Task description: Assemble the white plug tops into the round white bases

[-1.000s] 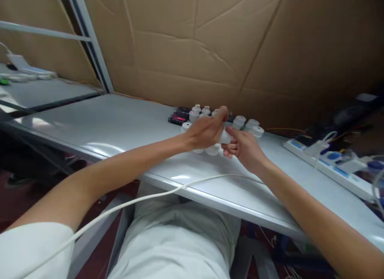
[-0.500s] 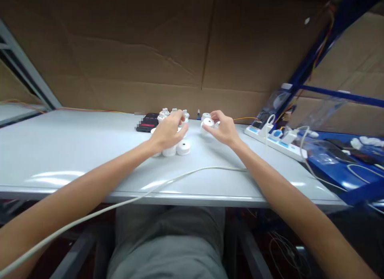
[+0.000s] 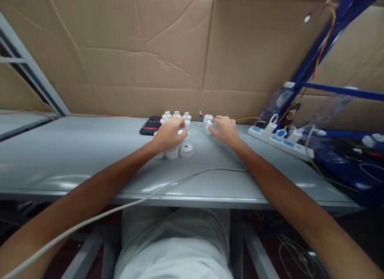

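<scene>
In the head view, the left hand [image 3: 170,133] was over the left-hand group of white round pieces on the tabletop [image 3: 99,151]. Its fingers were bent, with thumb and fingertips curved partly open around the right side of a white piece [image 3: 183,133] in the middle of that group. Whether it had hold of that piece could not be told, since the hand hid much of it.

The right hand [image 3: 225,129] was at a smaller group to the right, its fingers bent and partly open, thumb low and fingertips above. The tips were at the near white piece [image 3: 209,128], and whether they gripped it could not be made out. Just behind stood a far white piece [image 3: 208,117].

In the left-hand group, 3 pieces with raised tops [image 3: 177,114] stood along the back, and 3 front pieces [image 3: 186,150] lay nearest the person, the leftmost partly covered by the hand. A dark phone [image 3: 151,126] with a red bar on its screen lay just left of the group. Between the 2 groups, near the back edge, a small pointed object [image 3: 200,115] stood upright.

A pale cable [image 3: 180,179] crossed the front of the tabletop. To the right lay a white power strip [image 3: 282,143] with plugs in it, and cardboard [image 3: 144,67] rose behind everything.
</scene>
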`<state>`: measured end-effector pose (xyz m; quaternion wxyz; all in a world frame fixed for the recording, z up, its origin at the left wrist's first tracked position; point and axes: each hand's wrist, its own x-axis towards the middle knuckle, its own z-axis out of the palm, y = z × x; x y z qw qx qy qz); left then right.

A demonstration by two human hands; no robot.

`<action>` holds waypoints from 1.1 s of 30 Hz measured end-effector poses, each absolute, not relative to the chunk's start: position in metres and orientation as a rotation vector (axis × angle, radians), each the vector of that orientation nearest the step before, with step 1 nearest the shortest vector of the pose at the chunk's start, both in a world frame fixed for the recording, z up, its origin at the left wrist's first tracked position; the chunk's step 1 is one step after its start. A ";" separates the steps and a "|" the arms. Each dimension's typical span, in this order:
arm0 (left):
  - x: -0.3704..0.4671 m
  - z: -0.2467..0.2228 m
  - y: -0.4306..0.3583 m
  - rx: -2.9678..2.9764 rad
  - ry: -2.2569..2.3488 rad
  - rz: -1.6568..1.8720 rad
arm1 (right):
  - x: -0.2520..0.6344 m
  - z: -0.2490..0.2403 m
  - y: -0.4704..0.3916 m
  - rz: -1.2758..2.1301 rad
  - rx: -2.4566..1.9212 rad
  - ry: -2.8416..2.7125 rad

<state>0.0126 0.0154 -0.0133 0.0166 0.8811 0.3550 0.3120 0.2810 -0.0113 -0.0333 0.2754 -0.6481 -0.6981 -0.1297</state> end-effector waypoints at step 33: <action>0.033 0.010 0.046 2.369 0.767 0.753 | 0.237 -0.020 -0.039 0.151 -1.041 -1.656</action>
